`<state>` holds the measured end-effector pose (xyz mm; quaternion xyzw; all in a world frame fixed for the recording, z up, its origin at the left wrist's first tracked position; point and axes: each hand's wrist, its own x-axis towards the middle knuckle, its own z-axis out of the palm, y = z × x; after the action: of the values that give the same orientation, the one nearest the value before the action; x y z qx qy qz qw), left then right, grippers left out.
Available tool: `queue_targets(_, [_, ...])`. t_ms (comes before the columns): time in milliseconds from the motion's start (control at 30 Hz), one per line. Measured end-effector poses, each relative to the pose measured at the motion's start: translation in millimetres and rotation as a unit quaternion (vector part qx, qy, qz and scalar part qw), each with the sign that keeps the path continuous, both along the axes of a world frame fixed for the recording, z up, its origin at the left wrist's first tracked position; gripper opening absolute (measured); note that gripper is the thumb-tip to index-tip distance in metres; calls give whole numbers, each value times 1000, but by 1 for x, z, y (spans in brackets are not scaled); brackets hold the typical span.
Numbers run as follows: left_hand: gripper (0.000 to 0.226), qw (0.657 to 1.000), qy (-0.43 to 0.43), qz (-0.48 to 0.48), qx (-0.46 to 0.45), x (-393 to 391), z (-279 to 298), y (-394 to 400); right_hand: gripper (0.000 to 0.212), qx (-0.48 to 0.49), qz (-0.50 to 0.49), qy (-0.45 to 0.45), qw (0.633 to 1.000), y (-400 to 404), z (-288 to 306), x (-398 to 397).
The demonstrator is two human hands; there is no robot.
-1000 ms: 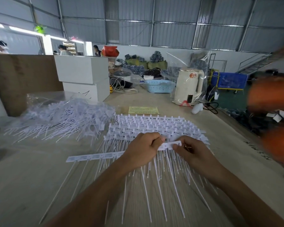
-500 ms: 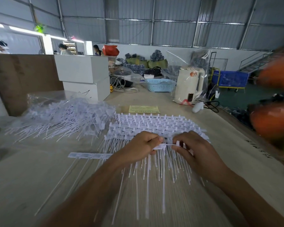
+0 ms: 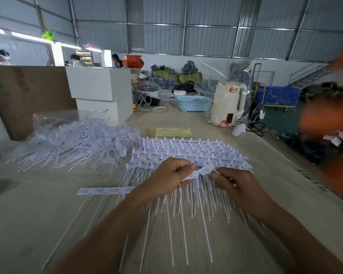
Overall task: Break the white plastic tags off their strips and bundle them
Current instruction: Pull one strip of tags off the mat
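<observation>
A short white plastic strip of tags [image 3: 198, 173] is held above the near centre of the pale wooden desk [image 3: 38, 224], tilted with its right end higher, its thin white tails hanging toward the near edge. The left hand [image 3: 166, 177] has its grip clamped on the strip's left part, fingers curled round it. The right hand [image 3: 234, 182] pinches the strip's right end between thumb and fingertips. Just beyond the hands lies a flat stack of unbroken white tag strips [image 3: 186, 153], their tails fanned out under both forearms. Left of the left wrist, a separate white strip length [image 3: 105, 190] lies flat on the desk, with a few long tails running toward the near edge. Farther left sits a loose heap of white tags [image 3: 73, 143], partly on clear plastic film. Beyond the stack lies a yellow printed slip [image 3: 173, 132]. At the far end stand two stacked white boxes [image 3: 101, 91], a light blue perforated basket [image 3: 192, 103] and a cream kettle [image 3: 228, 103] in a clear bag. A blurred orange shape [image 3: 329, 123] fills the right edge.
</observation>
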<state>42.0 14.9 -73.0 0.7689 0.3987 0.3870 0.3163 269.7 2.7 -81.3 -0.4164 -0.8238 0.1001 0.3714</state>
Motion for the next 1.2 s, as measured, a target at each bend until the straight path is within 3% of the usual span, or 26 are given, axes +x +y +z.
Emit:
queue_targets(167, [45,998,56,25,24,2,-6,2,23,58,28,37,997,-5,5,-5])
queue_targets(333, [39,980,157,31,117,7,-11,2,10,174,-23,-30,984,-5,7,-3])
queue_targets(400, [40,982,146,13,120,11,-9,2,6,194,-52,-40,979,-4,7,1])
queue_targets(500, [41,983,144,1,116,10,-9,5,9,155,-71,-20,985,-2,4,-1])
queue_targets(633, [38,953,275,-34,122,0,-23,6,21,75,-191,100,974,12,10,19])
queue_targets(733, [42,965,241,-23,98,-1,-23,8,29,14,-225,231,946,21,15,46])
queue_targets(833, [39,986,151,-3,65,1,-15,7,28,-83,-168,274,943,18,11,40])
queue_targets(967, [26,996,69,-48,-16,-4,3,-1,24,-107,-105,185,971,11,8,16])
queue_targets(1200, [29,986,84,-110,-90,-20,27,-11,19,-163,8,130,978,-2,-5,-16])
